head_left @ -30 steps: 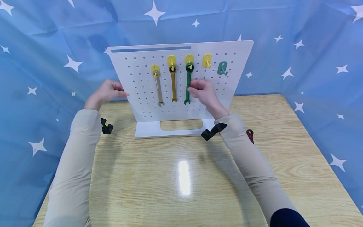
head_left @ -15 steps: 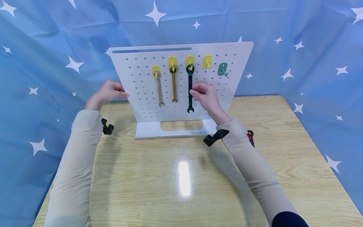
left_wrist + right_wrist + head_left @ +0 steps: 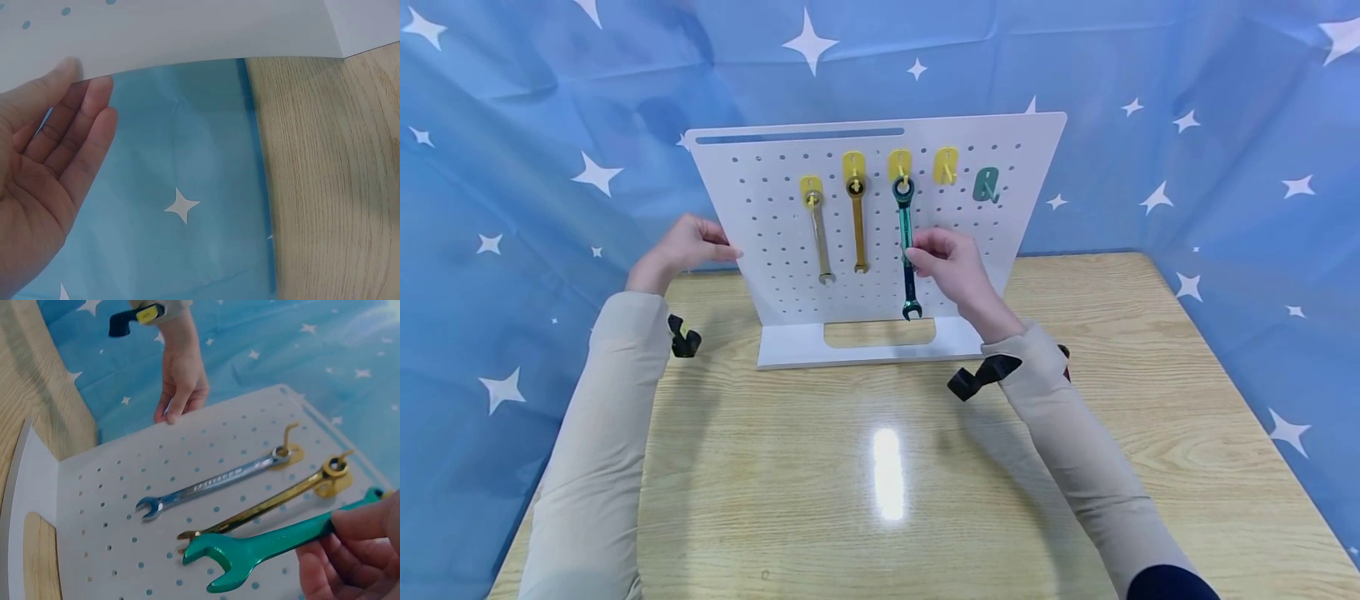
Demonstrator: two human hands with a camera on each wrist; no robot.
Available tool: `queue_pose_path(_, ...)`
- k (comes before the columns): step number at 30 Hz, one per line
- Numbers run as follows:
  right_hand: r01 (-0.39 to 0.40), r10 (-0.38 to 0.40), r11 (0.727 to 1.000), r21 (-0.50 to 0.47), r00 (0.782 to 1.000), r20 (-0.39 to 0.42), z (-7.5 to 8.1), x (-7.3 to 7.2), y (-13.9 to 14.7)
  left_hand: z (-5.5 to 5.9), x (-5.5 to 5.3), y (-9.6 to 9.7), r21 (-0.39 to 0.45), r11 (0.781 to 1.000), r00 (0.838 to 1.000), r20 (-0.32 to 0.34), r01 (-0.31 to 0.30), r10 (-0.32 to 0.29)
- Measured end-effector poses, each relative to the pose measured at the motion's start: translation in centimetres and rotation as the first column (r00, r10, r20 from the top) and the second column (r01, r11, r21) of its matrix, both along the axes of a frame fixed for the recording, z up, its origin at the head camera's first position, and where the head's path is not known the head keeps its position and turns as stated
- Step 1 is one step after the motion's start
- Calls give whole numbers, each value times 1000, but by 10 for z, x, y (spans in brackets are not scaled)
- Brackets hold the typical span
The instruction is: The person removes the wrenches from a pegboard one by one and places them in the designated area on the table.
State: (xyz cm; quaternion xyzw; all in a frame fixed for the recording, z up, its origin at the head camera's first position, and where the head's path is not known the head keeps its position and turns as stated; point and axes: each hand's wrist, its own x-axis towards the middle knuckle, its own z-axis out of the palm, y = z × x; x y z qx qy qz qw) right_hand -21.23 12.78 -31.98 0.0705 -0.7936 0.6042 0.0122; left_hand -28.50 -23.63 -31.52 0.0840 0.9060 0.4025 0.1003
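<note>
- One edge of the board is pinched in my left hand, well apart from the other.
- Right of it, the silver wrench hangs on a yellow hook.
- Between my hands hangs the gold wrench.
- My right hand pinches the green wrench by its shaft; whether its ring is on the hook, I can't tell.
- Above my right hand: another yellow hook, then a green hook.

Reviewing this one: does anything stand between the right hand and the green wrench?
Nothing visible does: the right hand pinches the green wrench directly by its shaft. A yellow hook sits at its ring end; whether it passes through the ring is unclear.
</note>
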Motion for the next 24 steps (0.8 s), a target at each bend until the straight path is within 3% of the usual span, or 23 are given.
queue_pose_path(8,-54,55,995,-88,998,12,12,9,0,-1,-1,0,2,1000,1000,13,-6,6)
queue_pose_path(16,-55,60,987,-150,998,31,22,14,0,-2,-3,-1,6,1000,1000,15,-5,5)
queue_pose_path(24,-80,85,983,-166,996,20,32,23,4,-2,-2,-3,31,1000,1000,13,3,-3)
